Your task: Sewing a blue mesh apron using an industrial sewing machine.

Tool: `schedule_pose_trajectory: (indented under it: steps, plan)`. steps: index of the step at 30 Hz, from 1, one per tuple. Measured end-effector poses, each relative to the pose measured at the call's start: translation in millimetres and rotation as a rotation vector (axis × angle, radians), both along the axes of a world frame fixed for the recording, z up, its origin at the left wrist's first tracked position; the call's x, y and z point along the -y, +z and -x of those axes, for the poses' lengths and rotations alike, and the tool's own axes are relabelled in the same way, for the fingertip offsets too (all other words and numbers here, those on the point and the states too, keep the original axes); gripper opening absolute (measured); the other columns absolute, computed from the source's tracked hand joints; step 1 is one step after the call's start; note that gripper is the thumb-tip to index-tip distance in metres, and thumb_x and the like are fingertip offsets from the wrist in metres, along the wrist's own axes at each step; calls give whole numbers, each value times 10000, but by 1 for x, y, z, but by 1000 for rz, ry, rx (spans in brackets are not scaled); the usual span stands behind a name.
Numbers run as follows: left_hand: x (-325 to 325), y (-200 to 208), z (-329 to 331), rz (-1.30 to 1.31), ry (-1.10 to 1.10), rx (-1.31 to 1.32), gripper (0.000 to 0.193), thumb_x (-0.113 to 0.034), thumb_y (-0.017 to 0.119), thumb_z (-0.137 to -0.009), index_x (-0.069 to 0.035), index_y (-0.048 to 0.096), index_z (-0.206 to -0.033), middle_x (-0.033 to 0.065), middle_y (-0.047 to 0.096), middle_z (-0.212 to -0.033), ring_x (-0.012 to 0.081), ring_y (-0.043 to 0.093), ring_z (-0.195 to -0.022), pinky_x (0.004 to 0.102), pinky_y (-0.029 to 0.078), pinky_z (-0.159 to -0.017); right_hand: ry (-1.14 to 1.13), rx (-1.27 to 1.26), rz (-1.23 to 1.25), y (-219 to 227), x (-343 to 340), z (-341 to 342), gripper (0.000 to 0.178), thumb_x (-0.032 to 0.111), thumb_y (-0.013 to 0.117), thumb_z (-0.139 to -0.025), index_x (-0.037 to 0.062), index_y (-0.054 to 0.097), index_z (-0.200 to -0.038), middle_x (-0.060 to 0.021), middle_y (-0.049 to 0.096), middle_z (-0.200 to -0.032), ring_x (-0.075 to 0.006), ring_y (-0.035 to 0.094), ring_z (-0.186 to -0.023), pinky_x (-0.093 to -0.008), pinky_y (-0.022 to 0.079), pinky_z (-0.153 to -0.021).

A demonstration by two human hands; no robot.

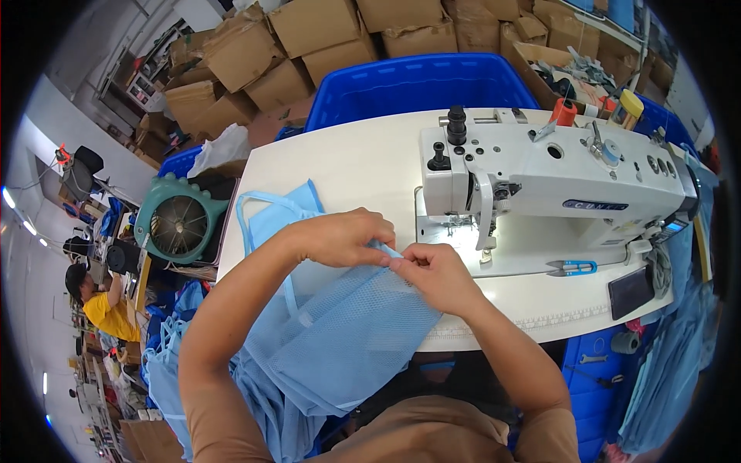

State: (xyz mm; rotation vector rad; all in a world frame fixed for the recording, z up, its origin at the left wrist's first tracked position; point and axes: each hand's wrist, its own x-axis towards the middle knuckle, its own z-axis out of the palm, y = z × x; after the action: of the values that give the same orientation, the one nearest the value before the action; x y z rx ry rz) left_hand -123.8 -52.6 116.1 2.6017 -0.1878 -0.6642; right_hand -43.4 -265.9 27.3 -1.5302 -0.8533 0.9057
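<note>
Light blue mesh fabric [347, 332] hangs from my two hands over the table's front edge and down toward my lap. My left hand [347, 238] pinches its upper edge, the fingers curled over a folded strip. Close beside it, my right hand [434, 276] grips the same edge between thumb and forefinger. Both hands are just left of the white sewing machine [556, 170], whose lit needle area is beside my right hand. More blue fabric with a strap [285, 208] lies flat on the table behind my left forearm.
Blue thread snips [573, 268] and a dark flat phone-like object [631, 293] lie on the white table [363, 150], right of my hands. A blue bin [417, 77] stands behind it, and a green fan [177, 220] at left. A person in yellow [110, 315] sits far left.
</note>
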Motion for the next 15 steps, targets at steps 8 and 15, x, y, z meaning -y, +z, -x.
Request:
schedule_pose_trajectory:
  steps: [8, 15]
  plan:
    - [-48, -29, 63, 31, 361, 34, 431, -423, 711, -975, -39, 733, -1169, 166, 718, -1186, 325, 651, -1130, 421, 489, -1029, 63, -28, -33, -2, 12, 15, 284, 254, 706, -998, -22, 719, -931, -18, 594, -678, -86, 501, -626, -288, 416, -585]
    - [-97, 41, 112, -303, 372, 142, 182, -201, 747, -932, -54, 771, -1036, 147, 738, -1049, 339, 651, -1081, 479, 477, -1016, -4, 186, -271, -15, -28, 76, 300, 278, 689, -967, -16, 688, -905, -163, 598, -677, -225, 521, -588, -380, 463, -607]
